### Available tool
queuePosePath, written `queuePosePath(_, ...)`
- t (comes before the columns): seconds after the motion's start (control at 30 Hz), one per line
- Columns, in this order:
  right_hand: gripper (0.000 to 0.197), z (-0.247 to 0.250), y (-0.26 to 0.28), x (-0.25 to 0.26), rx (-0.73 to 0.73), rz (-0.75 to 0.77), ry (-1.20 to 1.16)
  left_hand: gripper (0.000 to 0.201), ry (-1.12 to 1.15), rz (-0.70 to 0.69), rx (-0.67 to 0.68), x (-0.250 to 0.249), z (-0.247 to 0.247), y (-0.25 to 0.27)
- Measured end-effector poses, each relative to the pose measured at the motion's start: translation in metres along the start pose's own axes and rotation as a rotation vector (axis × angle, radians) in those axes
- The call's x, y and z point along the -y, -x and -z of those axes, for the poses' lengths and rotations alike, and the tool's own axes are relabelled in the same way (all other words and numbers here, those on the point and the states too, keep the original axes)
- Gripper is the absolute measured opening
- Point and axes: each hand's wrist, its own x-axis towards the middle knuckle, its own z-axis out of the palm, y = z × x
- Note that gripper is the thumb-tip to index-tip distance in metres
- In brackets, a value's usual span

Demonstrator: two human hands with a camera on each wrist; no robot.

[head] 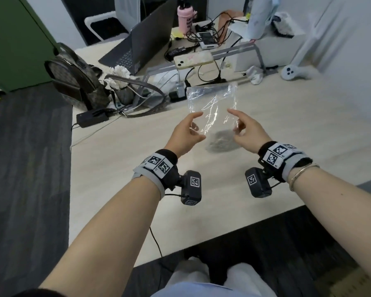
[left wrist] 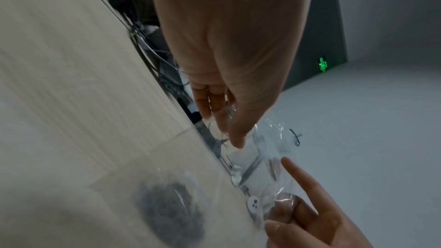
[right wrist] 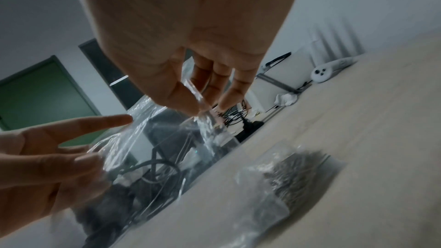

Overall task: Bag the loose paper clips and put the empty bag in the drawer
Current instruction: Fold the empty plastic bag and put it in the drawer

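So both hands are holding up a clear crinkly plastic bag at the centre of the frame: the left hand is pinching its lower left edge, the right hand its lower right. Just below, a grey pile of paper clips in clear plastic is sitting on the pale wooden desk.

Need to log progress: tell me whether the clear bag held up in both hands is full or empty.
Empty. The clear bag shows only desk and cables through it; the paper clips lie below on the desk.
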Motion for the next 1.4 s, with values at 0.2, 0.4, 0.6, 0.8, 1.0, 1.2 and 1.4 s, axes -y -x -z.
queuePosePath(0.2, 0.053, 0.061, 0.035, -0.041, -0.107, -0.060, 0.039, 0.043, -0.138, -0.032, -0.042, -0.032, -0.062, -0.014)
queuePosePath(0.4, 0.029, 0.127, 0.077, -0.078, -0.178, -0.090, 0.146, 0.021, -0.299, -0.089, -0.062, -0.077, -0.137, -0.008)
queuePosePath(0.6, 0.009, 0.189, 0.125, -0.118, -0.226, -0.104, 0.118, 0.019, -0.271, -0.077, 0.035, -0.114, -0.209, 0.003)
queuePosePath(0.8, 0.009, 0.243, 0.173, -0.156, -0.206, -0.218, 0.006, 0.021, -0.376, -0.086, 0.261, -0.157, -0.292, 0.016)
queuePosePath(1.0, 0.011, 0.284, 0.224, -0.204, -0.260, -0.295, -0.113, 0.006, -0.304, -0.155, 0.435, -0.183, -0.372, 0.031)
queuePosePath(1.2, 0.013, 0.305, 0.269, -0.240, -0.342, -0.395, -0.086, 0.016, -0.417, -0.205, 0.494, -0.185, -0.425, 0.035)
queuePosePath(1.4, 0.016, 0.304, 0.285, -0.274, -0.360, -0.435, -0.024, 0.013, -0.553, -0.242, 0.557, -0.173, -0.456, 0.031)
